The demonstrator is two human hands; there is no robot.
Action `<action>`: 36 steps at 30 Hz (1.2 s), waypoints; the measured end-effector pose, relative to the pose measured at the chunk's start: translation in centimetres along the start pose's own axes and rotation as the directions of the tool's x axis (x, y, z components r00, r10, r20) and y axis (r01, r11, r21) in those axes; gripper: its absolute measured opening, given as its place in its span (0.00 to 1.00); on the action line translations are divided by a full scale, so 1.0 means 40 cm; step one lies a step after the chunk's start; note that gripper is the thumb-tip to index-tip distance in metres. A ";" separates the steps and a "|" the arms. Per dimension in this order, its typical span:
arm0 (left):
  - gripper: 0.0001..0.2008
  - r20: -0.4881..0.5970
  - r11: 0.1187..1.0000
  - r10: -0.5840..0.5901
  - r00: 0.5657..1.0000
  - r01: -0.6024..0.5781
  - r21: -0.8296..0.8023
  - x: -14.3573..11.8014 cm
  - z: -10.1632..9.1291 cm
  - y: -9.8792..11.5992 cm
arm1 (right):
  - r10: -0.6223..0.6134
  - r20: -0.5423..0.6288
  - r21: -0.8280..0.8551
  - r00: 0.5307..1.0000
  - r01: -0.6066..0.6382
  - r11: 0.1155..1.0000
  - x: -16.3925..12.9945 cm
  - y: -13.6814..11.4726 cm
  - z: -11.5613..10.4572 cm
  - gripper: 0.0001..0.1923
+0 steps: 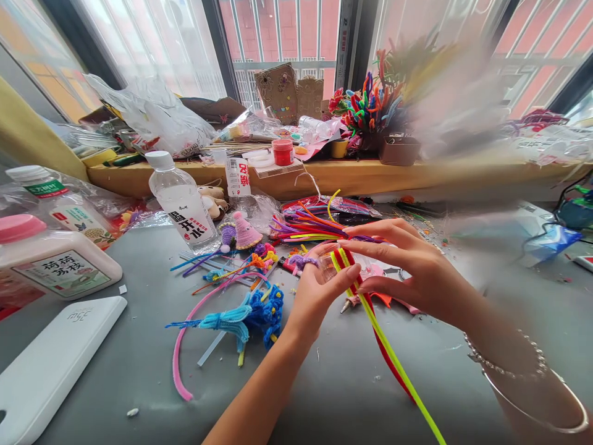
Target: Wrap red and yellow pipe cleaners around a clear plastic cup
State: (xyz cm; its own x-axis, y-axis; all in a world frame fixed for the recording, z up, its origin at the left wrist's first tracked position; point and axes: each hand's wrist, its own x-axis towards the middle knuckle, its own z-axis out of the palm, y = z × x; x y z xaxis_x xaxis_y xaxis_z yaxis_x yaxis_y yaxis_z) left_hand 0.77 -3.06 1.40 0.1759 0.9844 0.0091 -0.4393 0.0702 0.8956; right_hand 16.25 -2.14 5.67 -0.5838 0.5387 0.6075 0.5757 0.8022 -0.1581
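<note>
Yellow and red pipe cleaners [377, 322] run side by side, folded at the top, with long tails hanging down to the right over the table. My left hand [319, 284] is closed on their upper part, the thumb pressed across the strands; a purple fuzzy ring sits on one finger. Against the folded top rest the fingertips of my right hand [407, 262], its thumb and fingers bent round the strands. Behind the hands lies a bundle of orange, purple and yellow pipe cleaners [308, 227]. Left of my left hand are blue pipe-cleaner flowers [266, 312].
A pink pipe cleaner [178, 352] curves across the grey table [139, 374]. To the left stand a water bottle [183, 204], a pink-capped bottle [60, 262] and a white power bank [65, 364]. A cluttered wooden ledge [343, 176] runs along the back, holding a red jar [282, 152].
</note>
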 end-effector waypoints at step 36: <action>0.24 -0.009 0.998 0.025 1.000 -0.025 0.062 -0.006 0.001 0.008 | 0.073 0.028 0.142 0.997 -0.076 0.987 0.000 -0.010 -0.009 0.21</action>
State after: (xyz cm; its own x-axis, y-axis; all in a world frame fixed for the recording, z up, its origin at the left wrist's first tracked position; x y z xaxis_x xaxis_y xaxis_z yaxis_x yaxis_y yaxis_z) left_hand 0.62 -3.28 1.72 0.1570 0.9872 0.0278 -0.3879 0.0358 0.9210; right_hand 16.23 -2.56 6.03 -0.5560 0.6024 0.5727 0.5309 0.7876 -0.3129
